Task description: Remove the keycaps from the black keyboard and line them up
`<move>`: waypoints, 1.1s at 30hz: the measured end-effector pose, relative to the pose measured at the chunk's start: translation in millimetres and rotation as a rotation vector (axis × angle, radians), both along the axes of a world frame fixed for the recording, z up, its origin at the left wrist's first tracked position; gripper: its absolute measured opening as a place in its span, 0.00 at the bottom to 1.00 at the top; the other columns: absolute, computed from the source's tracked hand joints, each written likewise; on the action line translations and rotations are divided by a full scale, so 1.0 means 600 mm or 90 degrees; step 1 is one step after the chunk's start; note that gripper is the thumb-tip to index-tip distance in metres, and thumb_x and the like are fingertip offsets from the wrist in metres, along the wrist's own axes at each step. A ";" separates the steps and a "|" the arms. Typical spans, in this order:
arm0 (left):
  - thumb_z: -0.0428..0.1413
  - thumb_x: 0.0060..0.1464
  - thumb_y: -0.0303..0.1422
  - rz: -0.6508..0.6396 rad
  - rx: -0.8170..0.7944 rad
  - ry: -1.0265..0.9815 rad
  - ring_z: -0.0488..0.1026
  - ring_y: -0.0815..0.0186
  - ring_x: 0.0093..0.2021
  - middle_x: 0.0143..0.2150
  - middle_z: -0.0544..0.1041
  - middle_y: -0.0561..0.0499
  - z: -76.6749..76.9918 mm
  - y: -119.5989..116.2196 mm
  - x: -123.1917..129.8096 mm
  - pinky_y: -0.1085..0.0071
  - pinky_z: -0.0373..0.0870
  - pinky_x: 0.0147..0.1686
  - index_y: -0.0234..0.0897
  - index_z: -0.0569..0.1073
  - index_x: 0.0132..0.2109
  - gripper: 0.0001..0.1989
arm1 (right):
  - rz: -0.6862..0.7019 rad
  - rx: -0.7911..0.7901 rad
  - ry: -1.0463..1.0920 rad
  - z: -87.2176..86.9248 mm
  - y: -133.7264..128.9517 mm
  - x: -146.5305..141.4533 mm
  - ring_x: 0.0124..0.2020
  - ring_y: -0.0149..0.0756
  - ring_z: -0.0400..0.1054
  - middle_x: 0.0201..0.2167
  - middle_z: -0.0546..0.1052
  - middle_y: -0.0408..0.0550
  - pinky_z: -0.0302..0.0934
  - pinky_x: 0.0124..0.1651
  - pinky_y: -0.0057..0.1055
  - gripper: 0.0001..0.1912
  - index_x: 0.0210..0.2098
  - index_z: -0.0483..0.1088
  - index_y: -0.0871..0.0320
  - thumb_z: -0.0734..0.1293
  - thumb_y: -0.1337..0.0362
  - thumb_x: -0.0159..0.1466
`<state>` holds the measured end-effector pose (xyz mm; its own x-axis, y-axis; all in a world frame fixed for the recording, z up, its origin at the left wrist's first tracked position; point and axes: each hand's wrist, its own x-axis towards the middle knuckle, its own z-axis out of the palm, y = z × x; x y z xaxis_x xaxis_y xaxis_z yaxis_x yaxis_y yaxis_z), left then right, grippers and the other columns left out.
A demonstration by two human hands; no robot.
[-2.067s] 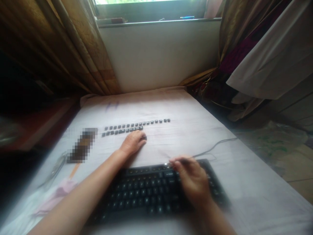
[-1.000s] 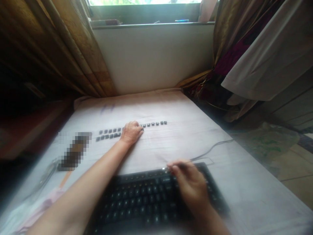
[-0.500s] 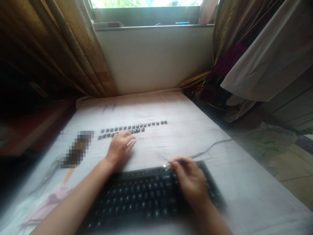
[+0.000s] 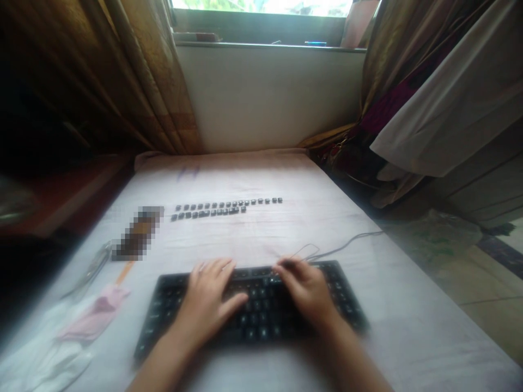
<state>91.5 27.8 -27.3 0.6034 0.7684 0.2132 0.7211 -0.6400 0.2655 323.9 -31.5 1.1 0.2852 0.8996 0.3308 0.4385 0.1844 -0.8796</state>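
Observation:
A black computer keyboard [image 4: 261, 321] lies in front of me on the white cloth. My left hand [image 4: 210, 288] rests over its left half, fingers stretched out, thumb apart, holding nothing. My right hand [image 4: 304, 286] is closed in a pinch near the top edge, right of the middle. Between its fingertips is a small dark tool with thin wire loops [image 4: 309, 250], apparently a wire keycap puller, mostly hidden by the hand. Beyond the keyboard, several loose black keycaps [image 4: 220, 205] lie in two rows.
On the left are a pixelated dark item [image 4: 139, 234], an orange strip [image 4: 125, 272], a pink cloth [image 4: 102, 313] and clear plastic [image 4: 61, 354]. A grey cable [image 4: 347, 241] runs off the bed-like surface [image 4: 408, 305] at right. Curtains [image 4: 151, 81] flank the window.
My left hand has come back from the keycap rows to the keyboard's left half. My right hand stays pinched near the keyboard's top edge. The view has shifted slightly.

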 end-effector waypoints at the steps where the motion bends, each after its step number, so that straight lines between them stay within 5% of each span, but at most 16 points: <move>1: 0.56 0.55 0.51 -0.007 -0.008 0.012 0.67 0.48 0.61 0.61 0.71 0.43 -0.001 -0.002 0.001 0.42 0.54 0.62 0.43 0.66 0.62 0.32 | 0.012 -0.002 -0.009 -0.001 0.000 -0.002 0.28 0.36 0.77 0.28 0.82 0.45 0.72 0.32 0.28 0.04 0.33 0.74 0.56 0.68 0.63 0.62; 11: 0.59 0.42 0.61 -0.068 -0.056 0.057 0.57 0.43 0.67 0.69 0.60 0.38 -0.008 -0.025 0.008 0.40 0.44 0.65 0.45 0.51 0.71 0.54 | 0.108 0.052 -0.110 -0.005 -0.001 -0.004 0.31 0.35 0.78 0.31 0.82 0.45 0.72 0.36 0.27 0.04 0.35 0.74 0.55 0.66 0.68 0.64; 16: 0.59 0.46 0.58 -0.067 -0.073 0.077 0.56 0.43 0.68 0.69 0.58 0.37 -0.006 -0.025 0.011 0.38 0.44 0.65 0.42 0.51 0.70 0.51 | 0.172 0.086 -0.177 -0.012 0.001 -0.002 0.34 0.35 0.78 0.33 0.82 0.46 0.72 0.40 0.28 0.06 0.37 0.73 0.55 0.65 0.70 0.65; 26: 0.56 0.53 0.55 -0.041 -0.110 0.093 0.57 0.43 0.67 0.68 0.60 0.33 0.023 -0.029 0.036 0.38 0.50 0.63 0.33 0.60 0.66 0.42 | 0.139 0.116 -0.253 -0.026 0.006 -0.012 0.28 0.36 0.76 0.29 0.79 0.47 0.69 0.32 0.28 0.06 0.39 0.67 0.54 0.61 0.70 0.67; 33: 0.59 0.55 0.47 -0.051 -0.149 0.072 0.56 0.46 0.68 0.68 0.62 0.36 0.022 -0.032 0.082 0.37 0.47 0.64 0.36 0.62 0.65 0.36 | 0.112 0.175 -0.283 -0.034 0.004 -0.016 0.26 0.36 0.75 0.28 0.79 0.47 0.69 0.31 0.29 0.05 0.39 0.67 0.55 0.61 0.70 0.68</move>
<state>140.9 8.7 -14.4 0.6745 0.7373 -0.0367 0.7036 -0.6270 0.3343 314.4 -28.9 -19.2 -0.0821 0.7847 0.6144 0.6981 0.4853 -0.5264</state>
